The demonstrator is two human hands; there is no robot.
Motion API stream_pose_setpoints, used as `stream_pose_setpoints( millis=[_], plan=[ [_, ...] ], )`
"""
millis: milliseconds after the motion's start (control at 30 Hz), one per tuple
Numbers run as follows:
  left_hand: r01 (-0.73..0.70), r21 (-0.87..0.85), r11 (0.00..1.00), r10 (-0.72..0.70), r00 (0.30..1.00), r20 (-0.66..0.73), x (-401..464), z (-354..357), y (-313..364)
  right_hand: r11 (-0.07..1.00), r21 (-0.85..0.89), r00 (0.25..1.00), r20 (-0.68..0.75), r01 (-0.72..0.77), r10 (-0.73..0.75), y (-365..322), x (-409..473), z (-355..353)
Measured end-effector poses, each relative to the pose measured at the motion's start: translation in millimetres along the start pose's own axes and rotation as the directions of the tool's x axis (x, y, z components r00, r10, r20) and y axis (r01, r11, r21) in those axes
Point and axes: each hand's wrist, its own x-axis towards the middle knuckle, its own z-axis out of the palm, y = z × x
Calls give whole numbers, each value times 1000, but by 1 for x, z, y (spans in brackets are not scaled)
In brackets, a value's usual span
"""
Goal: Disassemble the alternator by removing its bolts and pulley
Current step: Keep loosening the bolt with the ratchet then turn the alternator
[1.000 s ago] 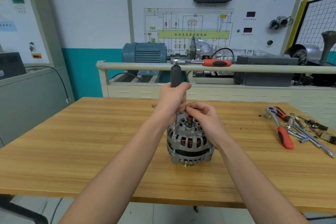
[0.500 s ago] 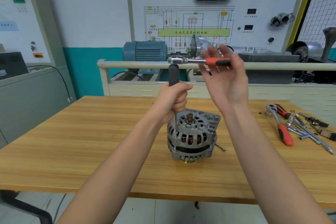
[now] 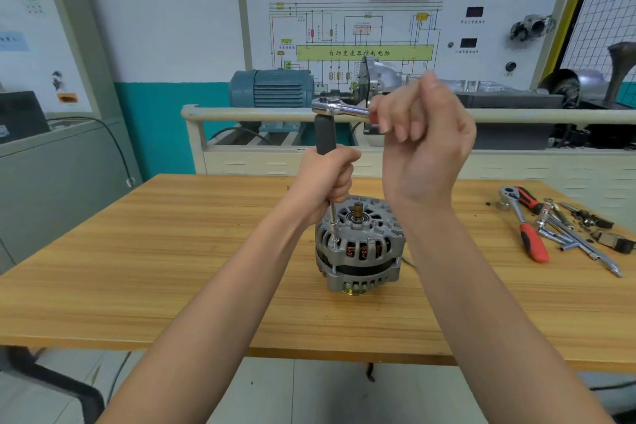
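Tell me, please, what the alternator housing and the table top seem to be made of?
Alternator housing: probably cast aluminium, judging by its matte silver-grey, slotted ribs; copper-coloured windings show inside. Table top: wood or wood-look laminate, with light streaked grain and a smooth sheen.

Alternator [image 3: 358,248] stands mid-table [image 3: 137,268] (pulley [image 3: 354,291] underneath); loose tools [image 3: 557,227] lie to its right.

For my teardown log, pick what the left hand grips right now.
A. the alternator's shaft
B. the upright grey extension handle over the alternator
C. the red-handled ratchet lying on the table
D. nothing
B: the left hand is wrapped round the grey extension handle, whose thin shaft runs down to a bolt on the alternator.
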Motion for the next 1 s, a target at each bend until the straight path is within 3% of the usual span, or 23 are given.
stream_pose_setpoints(
  millis=[67,200,367,500,600,733,800,867,933,1000],
  plan=[
    [25,10,1000,-25,999,35,1,-1,1,965,199,975,-109,-170,194,-4,13,-9],
    [43,60,997,-49,994,94,2,-5,5,791,511,821,-252,-337,513,2,44,-32],
    [6,83,996,-15,994,108,9,-6,24,630,687,684,-263,-363,681,20,64,-51],
    [26,84,996,-37,989,141,13,4,28,588,748,664,-274,-308,696,26,67,-55],
    [44,84,996,-49,997,59,16,6,24,700,671,712,-364,-247,600,23,59,-48],
    [11,54,998,-8,998,-54,19,5,20,901,396,853,-395,-177,341,14,35,-26],
    [0,44,999,5,994,-106,19,5,19,988,138,951,-288,-69,107,13,19,-14],
    [-7,46,999,14,989,-145,19,6,19,978,-165,988,-61,129,-141,15,5,-4],
    [-14,63,998,25,984,-178,19,7,20,901,-331,958,154,280,-241,18,-3,3],
    [-9,69,998,22,982,-188,18,8,20,900,-335,959,156,278,-238,17,-2,5]
  ],
)
